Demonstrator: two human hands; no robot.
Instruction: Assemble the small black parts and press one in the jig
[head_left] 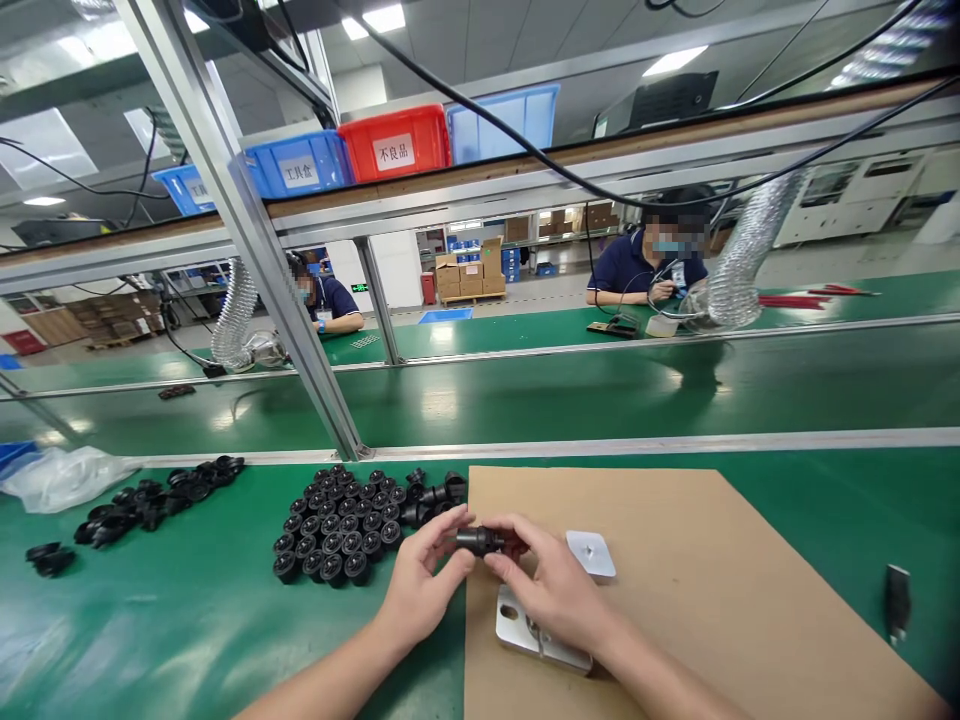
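Note:
Between my fingertips lies a black cylindrical plastic part point(478, 541), held level over the left edge of a brown cardboard sheet point(675, 560). My left hand point(429, 575) pinches its left end, and my right hand point(551, 575) grips the right end with thumb and fingers. Below my right hand is a metal block point(517, 625) with an oval slot, partly hidden by that hand. A small whitish square plate point(590, 555) rests on the cardboard just beyond it. Left of my hands stand many similar round black parts point(337, 525) in close rows.
Loose black pieces point(157, 500) and a clear plastic bag point(67, 478) lie at the left. A black-handled tool point(897, 602) is at the far right. A metal post point(247, 230) rises at the bench's back edge. Two people work across the green benches; bins point(394, 142) stand overhead.

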